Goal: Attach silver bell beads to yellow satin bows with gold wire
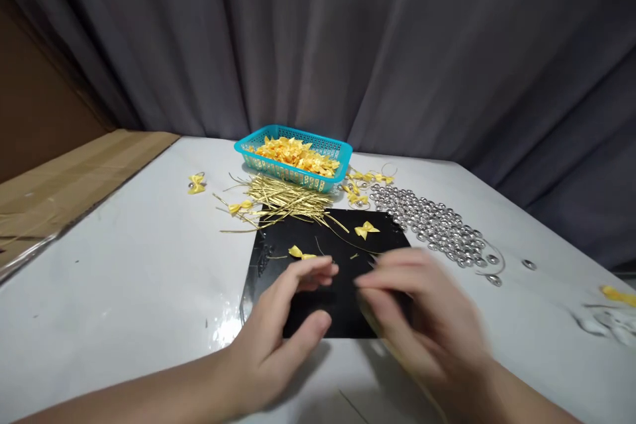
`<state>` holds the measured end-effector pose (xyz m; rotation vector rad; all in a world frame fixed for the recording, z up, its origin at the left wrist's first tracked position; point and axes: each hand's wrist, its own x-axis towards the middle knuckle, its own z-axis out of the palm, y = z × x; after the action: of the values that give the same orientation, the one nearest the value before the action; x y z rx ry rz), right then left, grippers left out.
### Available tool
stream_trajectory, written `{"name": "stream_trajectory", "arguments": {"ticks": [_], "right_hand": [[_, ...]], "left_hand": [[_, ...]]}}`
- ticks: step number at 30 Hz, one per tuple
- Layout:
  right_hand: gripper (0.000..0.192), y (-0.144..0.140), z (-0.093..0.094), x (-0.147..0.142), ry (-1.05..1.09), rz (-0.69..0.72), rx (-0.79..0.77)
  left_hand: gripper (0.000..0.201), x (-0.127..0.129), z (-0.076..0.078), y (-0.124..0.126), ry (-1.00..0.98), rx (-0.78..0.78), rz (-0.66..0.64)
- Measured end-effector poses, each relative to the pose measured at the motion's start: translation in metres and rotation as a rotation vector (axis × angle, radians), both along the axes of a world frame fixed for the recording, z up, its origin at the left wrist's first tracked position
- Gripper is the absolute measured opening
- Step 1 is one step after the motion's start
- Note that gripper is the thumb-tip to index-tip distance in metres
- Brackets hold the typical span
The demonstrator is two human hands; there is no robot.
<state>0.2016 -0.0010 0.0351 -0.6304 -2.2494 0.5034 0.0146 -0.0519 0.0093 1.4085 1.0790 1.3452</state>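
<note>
My left hand (291, 315) hovers over the near edge of a black mat (328, 238), fingers curled and apart, thumb below, nothing visible in it. My right hand (422, 308) is blurred, fingertips pointing left toward the left hand, above the mat's near right corner; I cannot tell whether it pinches anything. Two small yellow ribbon bows lie on the mat, one (301, 253) just beyond my left fingers, the other (366, 230) farther back.
A turquoise basket (318, 144) of yellow bows stands behind a pile of gold wire ties (285, 195). Several silver beads (437, 222) spread at the right. Loose bows lie at left (195, 183) and far right (617, 294). Cardboard (64, 185) borders the white table at left.
</note>
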Motion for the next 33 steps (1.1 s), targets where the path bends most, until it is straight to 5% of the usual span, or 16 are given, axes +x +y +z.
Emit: {"name": "stream_trajectory", "arguments": {"ticks": [4, 7, 17, 24, 33], "right_hand": [[0.015, 0.017, -0.008, -0.026, 0.081, 0.043, 0.04], [0.011, 0.019, -0.014, -0.029, 0.087, -0.021, -0.02], [0.007, 0.031, -0.029, -0.03, 0.115, -0.06, -0.136], [0.009, 0.028, -0.03, -0.029, 0.129, -0.076, -0.153], [0.018, 0.025, -0.031, -0.021, 0.027, -0.069, 0.373]], "left_hand": [[0.031, 0.003, 0.004, 0.012, -0.352, -0.42, -0.108], [0.023, 0.004, 0.008, 0.019, -0.503, -0.591, -0.221], [0.024, -0.001, 0.005, 0.021, -0.41, -0.649, -0.155], [0.022, 0.001, 0.004, 0.018, -0.558, -0.65, -0.125], [0.026, 0.007, 0.007, 0.013, -0.668, -0.765, -0.016]]}}
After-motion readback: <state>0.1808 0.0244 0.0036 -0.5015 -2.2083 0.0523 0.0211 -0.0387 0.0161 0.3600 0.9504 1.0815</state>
